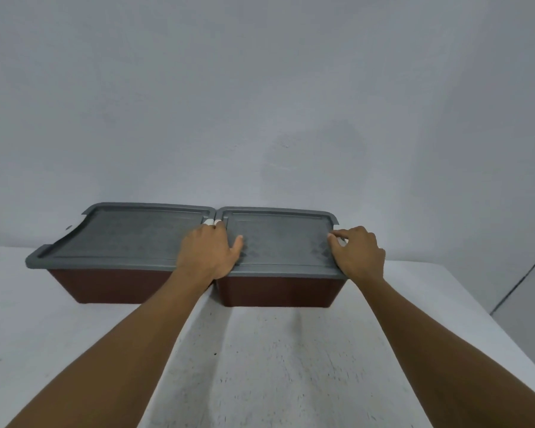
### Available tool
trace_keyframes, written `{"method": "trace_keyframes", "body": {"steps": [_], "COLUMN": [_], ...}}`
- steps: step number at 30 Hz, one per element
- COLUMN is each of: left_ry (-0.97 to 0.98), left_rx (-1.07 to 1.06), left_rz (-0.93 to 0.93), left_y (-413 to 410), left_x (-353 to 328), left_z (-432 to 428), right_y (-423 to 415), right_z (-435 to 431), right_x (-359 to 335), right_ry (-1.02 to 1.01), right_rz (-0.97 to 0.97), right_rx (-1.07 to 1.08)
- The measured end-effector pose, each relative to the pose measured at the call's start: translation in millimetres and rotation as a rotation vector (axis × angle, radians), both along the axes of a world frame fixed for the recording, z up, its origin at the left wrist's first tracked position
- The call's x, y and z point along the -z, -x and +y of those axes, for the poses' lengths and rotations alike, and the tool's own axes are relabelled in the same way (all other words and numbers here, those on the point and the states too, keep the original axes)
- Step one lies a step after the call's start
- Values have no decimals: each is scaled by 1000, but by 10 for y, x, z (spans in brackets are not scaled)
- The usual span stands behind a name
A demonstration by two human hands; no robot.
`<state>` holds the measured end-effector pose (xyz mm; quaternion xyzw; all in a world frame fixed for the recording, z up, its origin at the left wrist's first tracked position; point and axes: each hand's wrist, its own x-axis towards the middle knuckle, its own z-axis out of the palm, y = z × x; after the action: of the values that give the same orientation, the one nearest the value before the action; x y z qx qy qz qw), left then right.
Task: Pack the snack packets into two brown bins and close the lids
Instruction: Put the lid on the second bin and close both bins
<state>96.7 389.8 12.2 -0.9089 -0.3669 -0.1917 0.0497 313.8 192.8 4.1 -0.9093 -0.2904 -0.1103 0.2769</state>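
Two brown bins stand side by side on the white table, the left bin [105, 287] and the right bin [278, 291]. Each has a grey lid lying flat on top: the left lid [121, 239] and the right lid [281, 242]. My left hand [209, 251] rests on the left edge of the right lid, over the gap between the bins, where small white latches [212, 222] show. My right hand [359, 253] presses on the right edge of the same lid, fingers curled over it. No snack packets are visible.
The white table [260, 366] stretches in front of the bins, with its right edge [488, 316] running down to the right. A plain grey wall [260, 103] stands right behind the bins.
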Motion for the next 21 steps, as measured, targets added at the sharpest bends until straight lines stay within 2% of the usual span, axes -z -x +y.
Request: {"method": "trace_keyframes", "body": {"steps": [3,8,11,15,18,21], "left_ry": [-47,6,8,-54,-82,-122], "left_rx": [-4,17,50,80,39,-57], "left_rz": [46,-34,-70,-37,33,-41], "left_y": [-50,24,155,531,789,1048], "left_x": [-27,-5,65,238,242,310], "left_z": [9,-29,-144,-178,4,186], "right_y": [-13,107,271,733,1132,1381], "right_z": [33,51,41,133,289,379], "right_x": [-2,-29,-46,4,98,262], "right_ry": [88,281,265,175,208,221], "right_rz": [-27,-213,-272,-197,-225,-296], "right_rx": [49,92,92,-107,-260,-312]}}
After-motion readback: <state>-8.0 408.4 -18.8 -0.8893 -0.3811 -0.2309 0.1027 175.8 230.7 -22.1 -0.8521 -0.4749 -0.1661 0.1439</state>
